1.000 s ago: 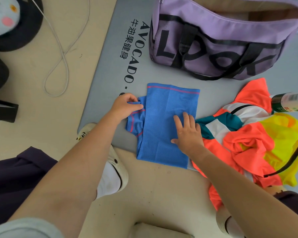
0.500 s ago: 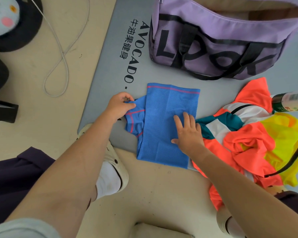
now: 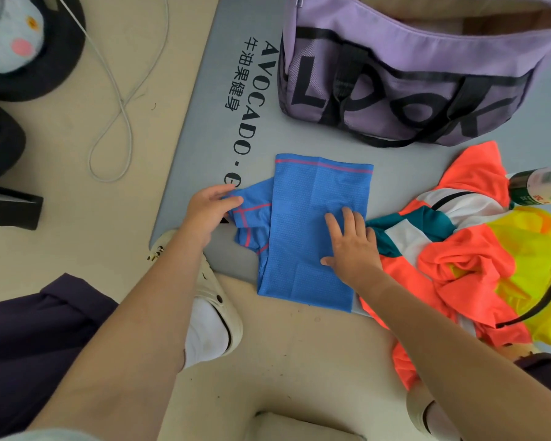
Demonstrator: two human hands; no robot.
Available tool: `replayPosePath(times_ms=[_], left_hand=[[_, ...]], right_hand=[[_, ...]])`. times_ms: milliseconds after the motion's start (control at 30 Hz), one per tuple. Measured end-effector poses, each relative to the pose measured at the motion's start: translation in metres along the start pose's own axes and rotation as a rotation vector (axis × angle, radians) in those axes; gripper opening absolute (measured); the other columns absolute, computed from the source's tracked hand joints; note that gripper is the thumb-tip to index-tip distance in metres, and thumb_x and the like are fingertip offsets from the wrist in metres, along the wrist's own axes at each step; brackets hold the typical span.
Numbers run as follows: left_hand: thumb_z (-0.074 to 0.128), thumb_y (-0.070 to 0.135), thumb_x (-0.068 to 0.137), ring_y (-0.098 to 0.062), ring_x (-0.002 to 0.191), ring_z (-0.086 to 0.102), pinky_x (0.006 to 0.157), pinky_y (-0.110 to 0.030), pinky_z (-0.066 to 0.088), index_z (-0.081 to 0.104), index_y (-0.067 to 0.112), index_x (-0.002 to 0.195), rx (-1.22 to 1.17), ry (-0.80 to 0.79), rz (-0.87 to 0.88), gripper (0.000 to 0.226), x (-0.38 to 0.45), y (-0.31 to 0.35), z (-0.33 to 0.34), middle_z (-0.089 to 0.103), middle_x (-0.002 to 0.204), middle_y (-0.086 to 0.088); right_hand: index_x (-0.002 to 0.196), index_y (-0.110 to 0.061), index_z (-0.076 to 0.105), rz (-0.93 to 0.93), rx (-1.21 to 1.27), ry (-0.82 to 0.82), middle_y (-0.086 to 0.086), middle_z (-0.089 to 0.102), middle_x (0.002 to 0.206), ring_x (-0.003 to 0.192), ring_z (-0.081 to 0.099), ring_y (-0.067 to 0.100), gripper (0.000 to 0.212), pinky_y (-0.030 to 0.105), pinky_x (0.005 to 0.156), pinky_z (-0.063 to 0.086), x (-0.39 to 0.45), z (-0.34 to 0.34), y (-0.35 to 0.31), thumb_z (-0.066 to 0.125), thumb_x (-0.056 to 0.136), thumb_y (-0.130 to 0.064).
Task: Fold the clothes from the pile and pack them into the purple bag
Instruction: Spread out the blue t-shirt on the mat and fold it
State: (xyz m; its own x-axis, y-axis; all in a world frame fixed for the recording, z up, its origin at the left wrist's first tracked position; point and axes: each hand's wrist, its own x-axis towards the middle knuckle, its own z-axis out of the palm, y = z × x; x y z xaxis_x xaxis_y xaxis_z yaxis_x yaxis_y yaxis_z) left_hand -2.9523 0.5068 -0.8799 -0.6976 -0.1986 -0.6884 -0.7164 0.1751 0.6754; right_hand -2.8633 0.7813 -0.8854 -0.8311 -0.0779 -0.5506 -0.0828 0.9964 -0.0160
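Observation:
A blue shirt (image 3: 303, 218) with red trim lies partly folded on the grey mat (image 3: 204, 122), its lower edge hanging over onto the floor. My left hand (image 3: 209, 210) pinches the blue sleeve that sticks out at the shirt's left side. Flat on the right half of the shirt lies my right hand (image 3: 350, 246), fingers straight, pressing it down. To the right is a pile of clothes (image 3: 471, 259) in orange, teal, white and yellow. The purple bag (image 3: 411, 74) stands open at the top of the mat.
A green-labelled bottle (image 3: 541, 186) lies at the right edge by the pile. A grey cable (image 3: 121, 100) loops over the beige floor to the left. My white shoe (image 3: 210, 300) touches the mat's near corner. Dark round objects (image 3: 29, 58) sit at the far left.
My left hand has drawn the blue sleeve a little leftward, away from the folded body, and flattened it. My right hand has stayed pressed on the shirt.

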Motion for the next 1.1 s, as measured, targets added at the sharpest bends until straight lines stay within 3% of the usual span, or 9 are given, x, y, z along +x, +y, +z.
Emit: replayPosePath(times_ms=[133, 300, 433, 533, 667, 767, 867, 1000, 1100], left_hand=[[0.078, 0.016, 0.080, -0.016, 0.090, 0.069, 0.076, -0.030, 0.059, 0.059, 0.018, 0.112, -0.148, 0.160, -0.065, 0.037, -0.013, -0.004, 0.012, 0.068, 0.103, -0.004], [0.077, 0.027, 0.083, 0.004, 0.069, 0.068, 0.054, -0.011, 0.049, 0.070, 0.023, 0.088, 0.022, -0.072, -0.111, 0.009, -0.028, -0.019, 0.021, 0.075, 0.077, 0.014], [0.074, 0.026, 0.085, -0.012, 0.090, 0.069, 0.076, -0.027, 0.053, 0.072, 0.024, 0.089, 0.109, -0.072, -0.137, 0.005, -0.023, -0.020, 0.020, 0.075, 0.098, 0.002], [0.064, 0.024, 0.093, -0.013, 0.094, 0.067, 0.080, -0.030, 0.053, 0.070, 0.022, 0.088, 0.079, 0.015, -0.059, 0.008, -0.022, -0.021, 0.021, 0.073, 0.098, 0.004], [0.051, 0.025, 0.100, -0.025, 0.099, 0.064, 0.091, -0.042, 0.052, 0.062, 0.009, 0.104, 0.251, 0.071, -0.051, 0.019, -0.024, -0.031, 0.027, 0.068, 0.110, -0.011], [0.060, 0.029, 0.095, -0.032, 0.098, 0.066, 0.089, -0.047, 0.053, 0.063, -0.001, 0.099, 0.238, 0.121, -0.059, 0.031, -0.027, -0.037, 0.028, 0.069, 0.104, -0.018], [0.075, 0.021, 0.084, -0.021, 0.090, 0.068, 0.080, -0.037, 0.056, 0.067, 0.006, 0.096, 0.200, 0.047, -0.074, 0.021, -0.030, -0.038, 0.024, 0.072, 0.102, -0.010], [0.073, 0.006, 0.083, -0.015, 0.089, 0.067, 0.066, -0.021, 0.051, 0.063, 0.015, 0.105, 0.148, 0.028, -0.049, 0.026, -0.034, -0.032, 0.022, 0.070, 0.105, -0.004], [0.068, 0.000, 0.083, -0.019, 0.091, 0.070, 0.072, -0.030, 0.058, 0.060, 0.020, 0.122, 0.098, -0.002, 0.014, 0.043, -0.043, -0.021, 0.028, 0.071, 0.101, -0.003]], right_hand=[[0.153, -0.021, 0.009, 0.000, 0.000, 0.000, 0.017, 0.009, 0.159, 0.146, 0.012, 0.035, 0.100, 0.049, 0.112, 0.028, 0.000, 0.000, 0.000, 0.070, 0.080, -0.053], [0.154, -0.021, 0.007, -0.002, 0.000, 0.002, 0.016, 0.008, 0.159, 0.146, 0.011, 0.035, 0.100, 0.049, 0.112, 0.027, 0.000, -0.001, 0.000, 0.067, 0.081, -0.054], [0.154, -0.022, 0.006, -0.002, 0.005, 0.002, 0.016, 0.007, 0.159, 0.147, 0.010, 0.035, 0.100, 0.049, 0.113, 0.026, -0.001, 0.000, 0.001, 0.067, 0.082, -0.054], [0.154, -0.022, 0.006, -0.004, 0.014, 0.006, 0.016, 0.007, 0.160, 0.147, 0.010, 0.034, 0.099, 0.050, 0.112, 0.026, -0.001, 0.001, 0.001, 0.067, 0.082, -0.053], [0.154, -0.022, 0.006, -0.009, 0.017, 0.006, 0.016, 0.005, 0.160, 0.147, 0.009, 0.034, 0.099, 0.050, 0.113, 0.026, -0.001, 0.003, 0.003, 0.066, 0.083, -0.054], [0.154, -0.022, 0.005, -0.010, 0.011, 0.003, 0.016, 0.004, 0.160, 0.147, 0.008, 0.034, 0.099, 0.049, 0.113, 0.025, 0.000, 0.003, 0.002, 0.066, 0.083, -0.054], [0.154, -0.022, 0.005, -0.007, 0.008, 0.002, 0.016, 0.005, 0.160, 0.147, 0.009, 0.034, 0.099, 0.049, 0.113, 0.025, 0.000, 0.002, 0.002, 0.066, 0.083, -0.053], [0.154, -0.028, 0.005, -0.010, 0.020, -0.002, 0.018, 0.008, 0.158, 0.145, 0.012, 0.037, 0.100, 0.049, 0.111, 0.029, -0.001, -0.004, -0.001, 0.070, 0.081, -0.051], [0.153, -0.034, 0.009, -0.020, 0.051, -0.040, 0.019, 0.012, 0.155, 0.143, 0.016, 0.037, 0.097, 0.049, 0.108, 0.032, -0.001, -0.015, -0.002, 0.072, 0.080, -0.046]])
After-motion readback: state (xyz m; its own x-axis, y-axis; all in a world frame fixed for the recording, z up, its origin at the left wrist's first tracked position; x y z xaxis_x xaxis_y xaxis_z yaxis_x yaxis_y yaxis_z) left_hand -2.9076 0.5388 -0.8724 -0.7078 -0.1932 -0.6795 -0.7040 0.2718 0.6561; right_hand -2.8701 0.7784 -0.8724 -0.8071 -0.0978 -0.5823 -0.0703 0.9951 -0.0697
